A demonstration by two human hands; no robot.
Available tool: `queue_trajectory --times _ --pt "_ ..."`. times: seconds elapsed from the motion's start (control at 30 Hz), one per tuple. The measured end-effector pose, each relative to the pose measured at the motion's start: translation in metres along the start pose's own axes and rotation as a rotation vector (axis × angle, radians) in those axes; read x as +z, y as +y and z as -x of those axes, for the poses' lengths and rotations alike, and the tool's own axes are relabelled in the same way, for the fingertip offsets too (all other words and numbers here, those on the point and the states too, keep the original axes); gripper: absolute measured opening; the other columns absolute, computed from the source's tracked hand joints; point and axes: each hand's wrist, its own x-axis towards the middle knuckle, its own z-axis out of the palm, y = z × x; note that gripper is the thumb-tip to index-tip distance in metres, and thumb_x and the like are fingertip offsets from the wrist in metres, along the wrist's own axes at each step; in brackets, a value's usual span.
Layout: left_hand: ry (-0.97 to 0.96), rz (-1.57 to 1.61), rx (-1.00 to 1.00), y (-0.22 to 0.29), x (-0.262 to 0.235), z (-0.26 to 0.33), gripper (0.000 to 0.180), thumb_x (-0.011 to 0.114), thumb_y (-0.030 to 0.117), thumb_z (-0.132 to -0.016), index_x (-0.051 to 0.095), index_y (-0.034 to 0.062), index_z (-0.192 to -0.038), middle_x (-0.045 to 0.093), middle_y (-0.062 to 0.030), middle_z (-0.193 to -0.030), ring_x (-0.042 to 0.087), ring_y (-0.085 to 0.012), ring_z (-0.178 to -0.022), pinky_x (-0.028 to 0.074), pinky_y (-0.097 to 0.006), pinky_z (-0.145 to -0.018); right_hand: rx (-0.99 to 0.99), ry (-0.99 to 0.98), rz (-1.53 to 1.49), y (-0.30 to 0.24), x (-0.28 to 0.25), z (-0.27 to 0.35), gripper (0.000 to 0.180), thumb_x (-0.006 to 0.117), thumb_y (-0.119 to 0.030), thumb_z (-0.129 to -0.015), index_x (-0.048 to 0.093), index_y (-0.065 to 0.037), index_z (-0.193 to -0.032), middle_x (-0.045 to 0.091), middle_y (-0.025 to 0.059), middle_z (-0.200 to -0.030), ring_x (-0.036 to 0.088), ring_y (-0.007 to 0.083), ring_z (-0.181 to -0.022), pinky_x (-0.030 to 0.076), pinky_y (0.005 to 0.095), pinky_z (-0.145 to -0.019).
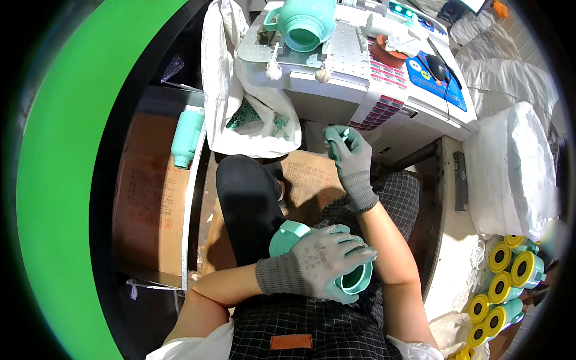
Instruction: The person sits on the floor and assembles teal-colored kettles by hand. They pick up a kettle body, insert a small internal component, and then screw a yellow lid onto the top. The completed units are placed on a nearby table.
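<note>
In my lap lies a mint-green plastic jug shell [288,235] with a handle, its round open mouth facing right and down. My left hand [324,264], in a grey glove with a greenish palm, is wrapped over it near the mouth. My right hand [348,147], gloved alike, is raised ahead of my right knee, apart from the shell. Its fingers are curled in a pinch; what they hold, if anything, is too small to make out. Just left of it hangs a white sack [258,135] with green scraps inside.
Another mint-green jug shell [303,27] rests on the perforated plate of a machine ahead. One more green shell [188,137] lies on cardboard at left. Yellow-rimmed green containers [501,288] are stacked at lower right, below a white bag [510,174]. A printed label strip [381,102] hangs off the machine's table.
</note>
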Motion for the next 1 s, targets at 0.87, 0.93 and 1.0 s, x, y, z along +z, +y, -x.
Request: queue_trajectory --times 0.87,0.93,1.0 --pt "-0.02 0.624 -0.19 -0.025 -0.062 -0.015 0.073 0.088 0.002 -0.063 0.057 0.0052 -0.129 0.065 -0.0152 -0.125 0.066 -0.0261 -0.111 0.055 -0.039 -0.092 -0.297 0.544 0.455 -0.015 -0.187 0.194 0.014 0.07 -0.01 -0.097 0.072 0.001 -0.105 0.072 0.0101 -0.099 0.07 0.0193 -0.088 0.056 0.0308 -0.081" --pt "-0.161 0.673 -0.104 -0.026 -0.058 -0.037 0.074 0.087 0.001 -0.062 0.057 0.0044 -0.129 0.066 -0.0152 -0.124 0.066 -0.025 -0.112 0.055 -0.038 -0.093 -0.233 0.752 0.481 -0.005 -0.222 0.221 0.015 0.071 -0.01 -0.095 0.072 0.0 -0.106 0.072 0.0103 -0.101 0.07 0.0187 -0.088 0.057 0.0314 -0.08" --pt "-0.204 0.596 -0.146 -0.033 -0.034 -0.048 0.074 0.093 0.016 -0.058 0.065 0.0072 -0.125 0.071 -0.0131 -0.114 0.071 -0.0286 -0.105 0.057 -0.04 -0.092 -0.051 0.989 0.391 -0.004 -0.249 0.244 0.018 0.072 -0.011 -0.095 0.071 -0.001 -0.11 0.071 0.0102 -0.102 0.07 0.0182 -0.086 0.057 0.0315 -0.078"
